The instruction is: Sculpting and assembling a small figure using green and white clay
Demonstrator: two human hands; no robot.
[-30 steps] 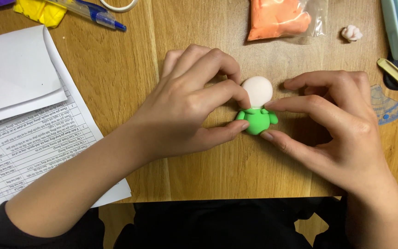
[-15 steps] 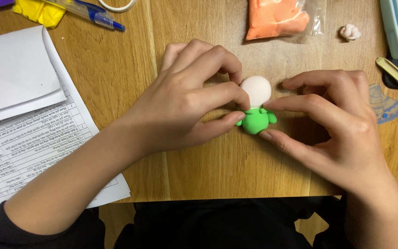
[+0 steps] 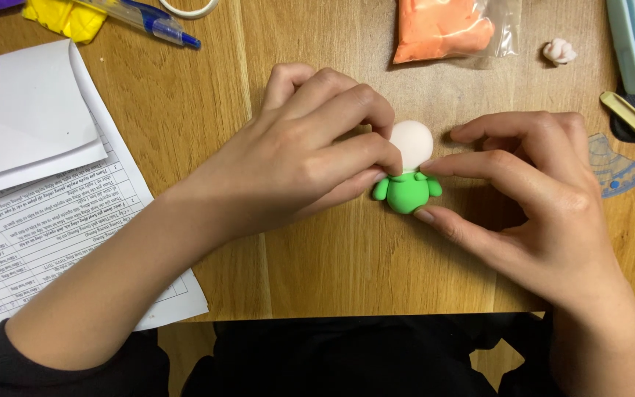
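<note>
A small clay figure lies on the wooden table: a green body with two stubby arms and a pale pink round head joined above it. My left hand pinches the figure from the left, fingertips on the neck and the body's left side. From the right, my right hand touches it, index fingertip at the neck and thumb tip under the body's right arm.
Printed paper sheets lie at the left. Along the back edge are yellow clay, a blue pen, a bag of orange clay and a small pale clay lump. A dark pad, a light blue tool and a clear protractor sit at the right.
Both hands stay pinched on the figure; the fingertips have shifted only slightly around its neck and body. The figure has hardly moved.
</note>
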